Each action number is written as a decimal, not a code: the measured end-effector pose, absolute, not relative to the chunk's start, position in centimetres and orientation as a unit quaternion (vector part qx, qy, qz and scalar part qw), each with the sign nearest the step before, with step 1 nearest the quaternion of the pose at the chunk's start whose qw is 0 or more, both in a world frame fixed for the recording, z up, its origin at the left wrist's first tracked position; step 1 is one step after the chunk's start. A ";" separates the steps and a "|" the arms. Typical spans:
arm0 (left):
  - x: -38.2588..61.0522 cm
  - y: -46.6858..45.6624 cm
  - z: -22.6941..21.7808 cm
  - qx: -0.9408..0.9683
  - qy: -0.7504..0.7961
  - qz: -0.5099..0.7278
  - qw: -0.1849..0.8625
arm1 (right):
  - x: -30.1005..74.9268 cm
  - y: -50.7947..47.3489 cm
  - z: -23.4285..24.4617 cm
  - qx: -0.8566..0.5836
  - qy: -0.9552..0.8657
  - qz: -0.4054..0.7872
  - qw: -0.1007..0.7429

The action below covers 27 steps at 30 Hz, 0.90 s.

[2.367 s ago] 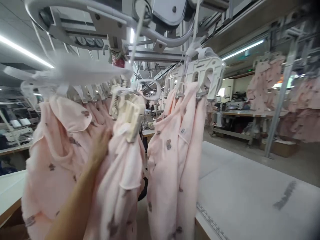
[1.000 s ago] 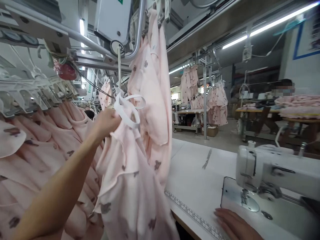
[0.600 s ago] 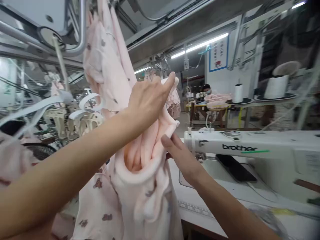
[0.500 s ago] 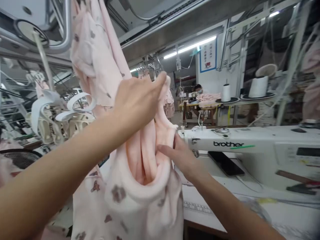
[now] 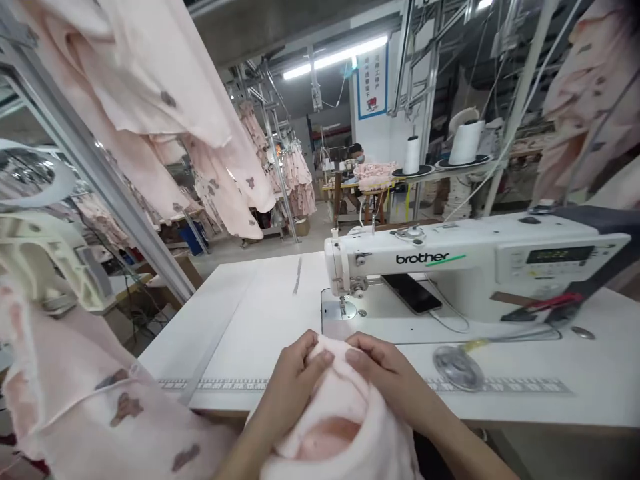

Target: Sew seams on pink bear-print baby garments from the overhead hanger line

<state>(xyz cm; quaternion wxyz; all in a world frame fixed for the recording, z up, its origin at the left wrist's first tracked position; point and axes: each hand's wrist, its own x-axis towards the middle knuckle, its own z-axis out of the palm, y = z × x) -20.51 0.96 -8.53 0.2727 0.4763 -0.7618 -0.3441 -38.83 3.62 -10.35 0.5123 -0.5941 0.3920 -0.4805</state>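
Both my hands hold the folded rim of a soft pink garment with a brown bear print [image 5: 325, 433] at the front edge of the sewing table. My left hand [image 5: 295, 377] pinches the rim from the left, and my right hand [image 5: 385, 373] pinches it from the right. The inner side of the garment shows pink below them. More of the printed fabric [image 5: 120, 413] spreads out at lower left. Just beyond my hands is the needle area and presser foot [image 5: 343, 308] of a white Brother sewing machine [image 5: 430, 261].
A phone [image 5: 411, 293] lies on the machine bed. A clear round disc [image 5: 453, 367] and red-handled snips [image 5: 545, 307] lie on the white table [image 5: 250, 340], which has a ruler strip [image 5: 215, 385]. Pink garments [image 5: 150, 100] hang from an overhead rail at upper left.
The garment has dropped from its hanging position to the table edge, and both hands now pinch its rim. My view has swung right and down onto the sewing machine.
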 end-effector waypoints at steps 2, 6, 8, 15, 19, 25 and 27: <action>-22.1 1.1 -9.0 0.465 -0.740 -0.382 0.300 | -39.8 4.4 -10.7 -0.622 0.442 -0.459 0.455; -22.8 1.2 -8.8 0.400 -0.779 -0.383 0.294 | -41.5 5.2 -10.3 -0.678 0.469 -0.426 0.374; -22.8 1.1 -8.9 0.390 -0.785 -0.383 0.292 | -41.5 4.8 -9.6 -0.701 0.462 -0.433 0.329; -23.0 1.2 -9.3 0.476 -0.720 -0.423 0.274 | -40.4 3.3 -8.4 -0.703 0.513 -0.363 0.333; -22.5 1.7 -9.7 0.429 -0.757 -0.406 0.279 | -41.0 1.8 -9.4 -0.604 0.463 -0.344 0.550; -21.7 2.0 -11.1 0.414 -0.759 -0.353 0.357 | -40.6 0.7 -11.3 -0.455 0.341 -0.295 0.768; -21.6 2.0 -11.0 0.425 -0.761 -0.344 0.349 | -40.2 0.9 -11.5 -0.442 0.331 -0.314 0.772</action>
